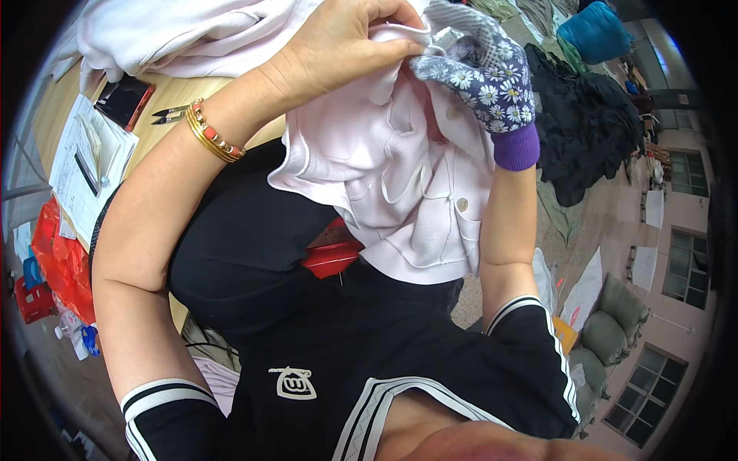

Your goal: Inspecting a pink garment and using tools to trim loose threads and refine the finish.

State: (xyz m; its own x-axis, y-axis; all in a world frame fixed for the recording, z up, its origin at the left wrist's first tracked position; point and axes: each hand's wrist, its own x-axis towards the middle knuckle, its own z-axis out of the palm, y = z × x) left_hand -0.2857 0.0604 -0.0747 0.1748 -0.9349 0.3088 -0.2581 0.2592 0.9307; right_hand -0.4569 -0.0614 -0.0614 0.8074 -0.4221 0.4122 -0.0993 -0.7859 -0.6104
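A pale pink buttoned garment with ribbed edges hangs from my two hands and spreads over my lap. My bare left hand pinches its upper edge between thumb and fingers. Close beside it, my right hand, in a purple glove with white daisies, is closed on the same edge. A small whitish bit shows between the gloved fingers, too unclear to name. Round buttons and a loose white tie or strip show on the hanging front.
More pale pink fabric is heaped on the wooden table. A phone, black pens and an open notebook lie there. Dark clothes and a blue bundle are at the right, with stuffed sacks farther off.
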